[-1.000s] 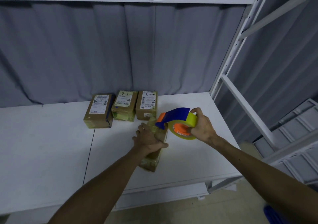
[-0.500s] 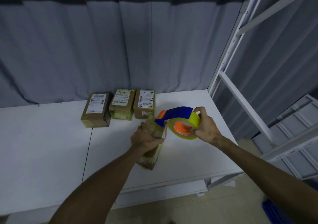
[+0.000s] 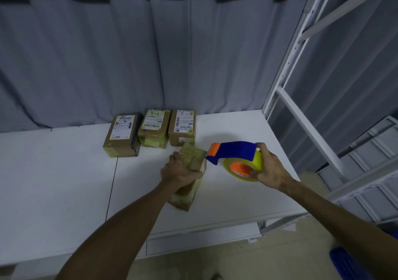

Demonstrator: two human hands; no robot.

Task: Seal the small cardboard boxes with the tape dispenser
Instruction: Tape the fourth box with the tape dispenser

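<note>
Fingers (image 3: 183, 173) of the left hand (image 3: 175, 172) wrap over a small box (image 3: 191, 161) lying on the white table (image 3: 53, 183). Just to its right, the right hand (image 3: 272, 170) grips the tape dispenser (image 3: 237, 158), its nose at the box's far end. Three boxes (image 3: 153, 130) sit behind in a row.

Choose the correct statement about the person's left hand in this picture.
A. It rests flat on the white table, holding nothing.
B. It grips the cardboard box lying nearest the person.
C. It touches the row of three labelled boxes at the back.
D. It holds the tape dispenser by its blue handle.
B: the left hand wraps over the nearest box, while the right hand holds the tape dispenser.
</note>
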